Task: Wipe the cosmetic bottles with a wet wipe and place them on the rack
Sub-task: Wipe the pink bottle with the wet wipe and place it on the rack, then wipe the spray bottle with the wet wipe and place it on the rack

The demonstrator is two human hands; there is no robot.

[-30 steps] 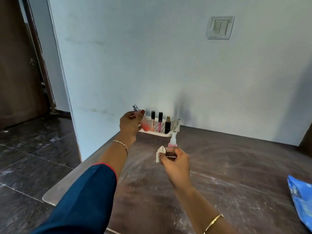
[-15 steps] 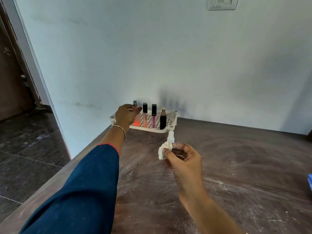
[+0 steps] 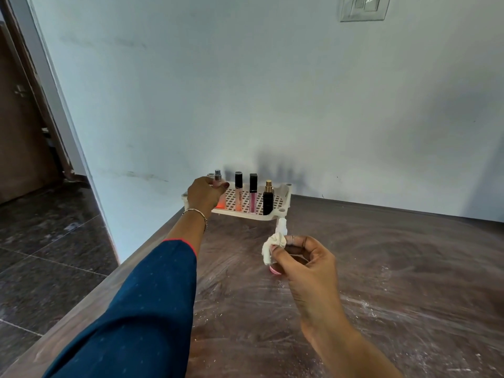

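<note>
Your left hand (image 3: pixel 206 195) is out at the rack (image 3: pixel 283 199), fingers curled round a clear spray bottle (image 3: pixel 218 178) of orange-pink liquid, upright at the rack's left end. The rack is a cream plastic tray with a grid of holes, sitting on the table (image 3: pixel 395 282) against the wall (image 3: pixel 272 91). Standing in it beside your hand are a peach lip gloss tube (image 3: pixel 238 196) with a black cap and lettering down its side starting "LIP", a pink tube (image 3: pixel 253 197) with a square black cap, and a black bottle (image 3: pixel 268 201) with a gold top. Your right hand (image 3: pixel 305 261) pinches a crumpled white wipe (image 3: pixel 272 248) and curls round a pink-based bottle (image 3: pixel 281 226) with a white spray top. The table is dark wood grain, streaked with pale dust.
</note>
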